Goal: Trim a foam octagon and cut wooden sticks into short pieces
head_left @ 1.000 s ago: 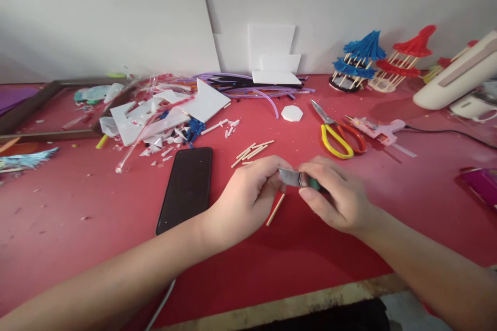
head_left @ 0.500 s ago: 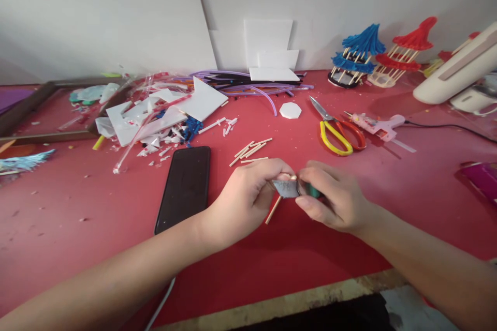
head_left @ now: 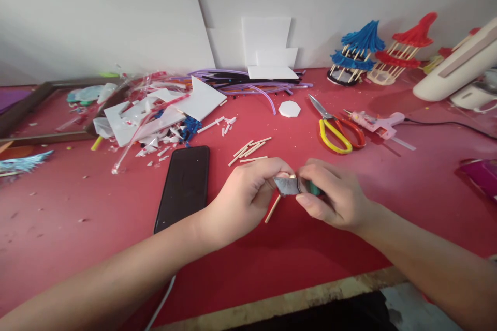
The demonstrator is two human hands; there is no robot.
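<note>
My right hand is closed around the green handle of a cutter knife, whose broad grey blade points left toward my left fingers. My left hand is pinched on a thin wooden stick. The stick's lower end sticks out below the blade, and a pale tip shows above it by my left thumb. The blade lies across the stick; its exact contact is hidden by my fingers. Several short cut sticks lie on the red table just beyond my left hand.
A black phone lies left of my hands. Scissors, a pink glue gun and a white octagonal piece are farther back. White foam scraps heap at left. Blue and red models stand at back right.
Both hands keep nearly the same hold on knife and stick. The whole view has shifted very slightly; nothing on the table has moved.
</note>
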